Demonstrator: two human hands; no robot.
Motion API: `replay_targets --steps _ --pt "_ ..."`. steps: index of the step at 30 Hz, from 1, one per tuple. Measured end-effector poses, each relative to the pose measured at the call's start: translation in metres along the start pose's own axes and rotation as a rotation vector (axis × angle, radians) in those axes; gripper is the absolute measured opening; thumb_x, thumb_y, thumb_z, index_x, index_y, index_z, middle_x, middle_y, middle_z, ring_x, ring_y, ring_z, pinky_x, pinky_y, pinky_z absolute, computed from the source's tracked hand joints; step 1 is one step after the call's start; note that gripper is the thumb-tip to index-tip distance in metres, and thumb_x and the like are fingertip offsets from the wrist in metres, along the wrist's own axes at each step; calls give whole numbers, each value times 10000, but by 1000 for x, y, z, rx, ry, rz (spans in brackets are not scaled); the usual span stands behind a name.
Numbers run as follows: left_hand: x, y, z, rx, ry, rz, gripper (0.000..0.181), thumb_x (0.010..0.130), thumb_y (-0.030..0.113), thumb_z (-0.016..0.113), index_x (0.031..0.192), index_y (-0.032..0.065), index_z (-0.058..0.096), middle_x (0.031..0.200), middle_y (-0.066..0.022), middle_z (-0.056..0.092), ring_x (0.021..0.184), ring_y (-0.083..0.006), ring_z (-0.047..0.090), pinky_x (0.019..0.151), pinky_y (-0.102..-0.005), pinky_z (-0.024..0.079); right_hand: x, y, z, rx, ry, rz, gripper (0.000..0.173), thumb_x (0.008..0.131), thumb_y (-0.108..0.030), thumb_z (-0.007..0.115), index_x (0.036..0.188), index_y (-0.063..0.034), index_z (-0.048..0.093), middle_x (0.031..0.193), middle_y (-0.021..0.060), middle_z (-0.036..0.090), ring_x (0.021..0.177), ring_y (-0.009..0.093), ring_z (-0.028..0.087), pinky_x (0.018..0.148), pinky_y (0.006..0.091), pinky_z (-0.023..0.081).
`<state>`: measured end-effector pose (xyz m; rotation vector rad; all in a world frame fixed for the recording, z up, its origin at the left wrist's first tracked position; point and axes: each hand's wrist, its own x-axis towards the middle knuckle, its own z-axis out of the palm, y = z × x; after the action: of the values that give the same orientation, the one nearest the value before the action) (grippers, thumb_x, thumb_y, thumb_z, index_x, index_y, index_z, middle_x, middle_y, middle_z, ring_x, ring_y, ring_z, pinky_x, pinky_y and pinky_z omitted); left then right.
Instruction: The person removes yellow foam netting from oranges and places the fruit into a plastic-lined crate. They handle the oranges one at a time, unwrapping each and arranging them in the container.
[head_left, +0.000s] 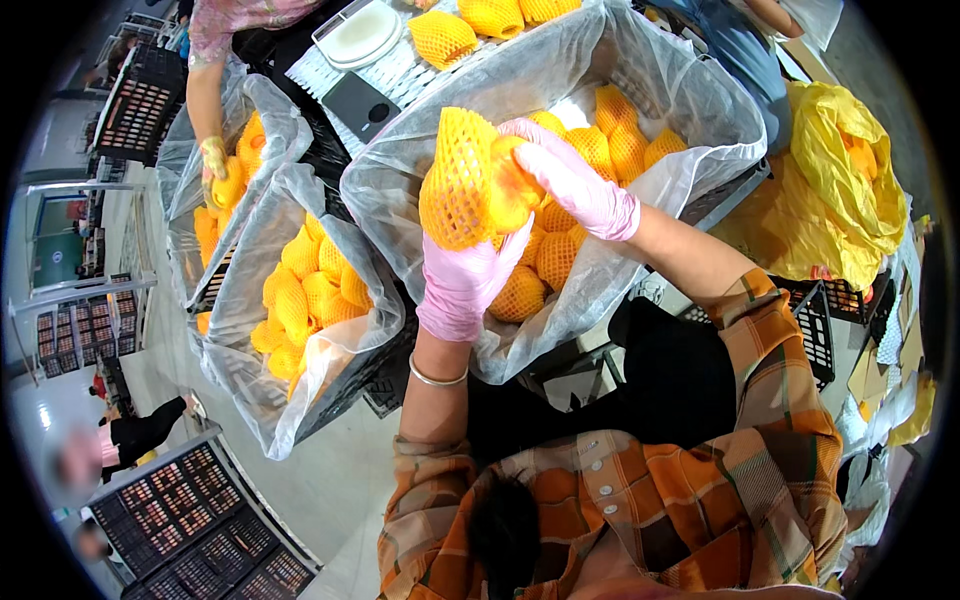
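Note:
A yellow foam net sleeve (459, 184) stands upright in my left hand (465, 281), which wears a pink glove with its fingers around the bottom. Beside the sleeve and touching it is an orange-yellow round fruit (516, 184), gripped from above by my right hand (581, 180) in a matching pink glove. Whether the fruit is partly inside netting I cannot tell. Both hands are over a large crate with a translucent plastic liner (397, 172). Several fruits in yellow foam nets (556, 256) lie inside it, below and behind my hands.
Left of me, a second lined crate (240, 375) holds netted fruits (304, 289). A co-worker's gloved hand (215, 169) touches a netted fruit in the crate beyond. Behind my crate lie a dark phone (360, 106) and a scale (360, 34). A yellow plastic bag (847, 187) stands at right.

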<state>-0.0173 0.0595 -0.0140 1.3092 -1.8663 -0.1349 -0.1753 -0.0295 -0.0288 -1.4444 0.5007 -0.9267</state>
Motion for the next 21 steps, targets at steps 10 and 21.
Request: replay_targets --steps 10,21 --pt "1 -7 2 78 -18 181 423 745 64 839 1124 35 652 1076 -122 697 949 -323 695 841 -396 551 -1 8 -10 -229 -3 -14 419 966 -333 549 1174 30 572 982 170 612 948 245 595 898 361 473" --pt "-8 -10 5 49 -48 103 448 746 92 819 1157 73 642 1092 -103 701 985 -313 691 861 -400 545 1 15 -13 -503 67 -454 339 1004 -269 456 1131 17 585 1045 222 627 1036 424 601 892 425 487"
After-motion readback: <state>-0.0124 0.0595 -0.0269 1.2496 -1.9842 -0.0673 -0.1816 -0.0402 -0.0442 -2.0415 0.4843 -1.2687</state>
